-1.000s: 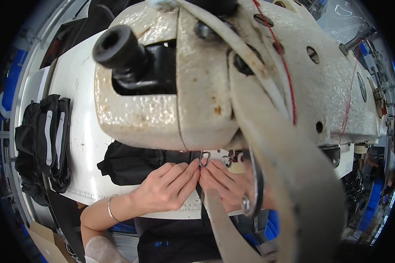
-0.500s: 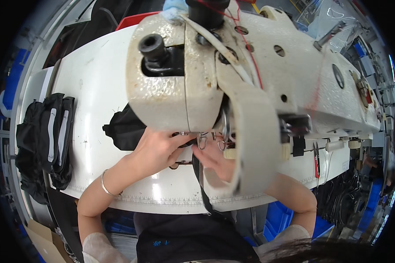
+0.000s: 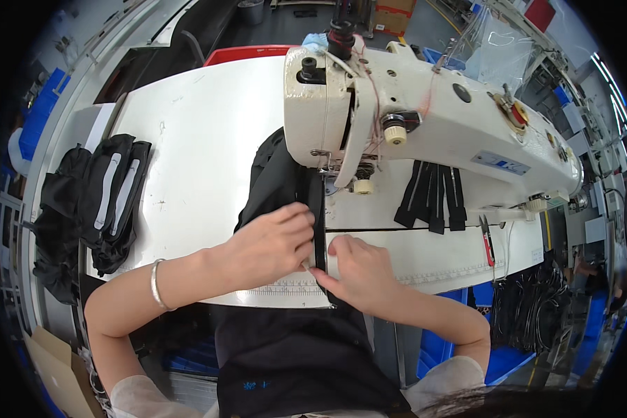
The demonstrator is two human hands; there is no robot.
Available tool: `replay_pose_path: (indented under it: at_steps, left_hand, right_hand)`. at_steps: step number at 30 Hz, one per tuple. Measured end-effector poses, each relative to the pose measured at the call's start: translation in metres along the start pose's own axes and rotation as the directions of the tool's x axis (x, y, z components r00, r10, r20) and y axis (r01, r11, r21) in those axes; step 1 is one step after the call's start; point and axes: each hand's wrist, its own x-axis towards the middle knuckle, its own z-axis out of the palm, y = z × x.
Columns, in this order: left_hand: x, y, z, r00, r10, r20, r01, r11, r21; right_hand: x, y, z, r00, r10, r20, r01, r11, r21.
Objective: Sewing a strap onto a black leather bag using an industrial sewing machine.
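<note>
A black fabric piece (image 3: 266, 184) lies on the white table just left of the sewing machine's (image 3: 397, 115) needle area. Along its right side a black zipper strip (image 3: 320, 226) runs from under the presser foot toward me and over the table's front edge. My left hand (image 3: 280, 240) is closed on the zipper strip, its fingers curled at the strip's left edge. From the right, my right hand (image 3: 361, 273) pinches the same strip with thumb and bent fingers, the thumb tip close to my left fingertips. The fingers partly hide the strip there.
Folded black pieces with pale strips (image 3: 115, 198) are stacked at the table's left. Several short black zipper strips (image 3: 432, 195) lie under the machine arm, with red-handled snips (image 3: 488, 240) to their right. A ruler scale (image 3: 275, 289) follows the front edge. Blue bins (image 3: 442, 341) stand below.
Both hands have come from beside the needle toward the table's front edge, now on the zipper strip. The view has shifted, so the machine looks smaller and farther; the short strips now show.
</note>
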Motion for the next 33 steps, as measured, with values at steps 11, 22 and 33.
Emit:
replay_pose_path:
  at_steps: [11,22,33]
  left_hand:
    - [-0.009,0.030,-0.057,0.933,-0.256,0.253,0.205,0.956,0.210]
    - [-0.036,0.067,-0.035,0.808,-0.573,-0.138,0.500,0.790,-0.355]
    - [-0.037,0.049,-0.039,0.500,-0.858,-0.117,0.609,0.444,-0.657]
  right_hand:
    - [-0.004,0.005,-0.014,0.946,0.100,0.308,-0.324,0.351,0.879]
    - [-0.053,-0.015,-0.007,0.945,-0.127,0.300,-0.189,0.536,0.823]
    - [-0.047,-0.022,-0.013,0.863,-0.504,-0.018,0.484,0.838,-0.250]
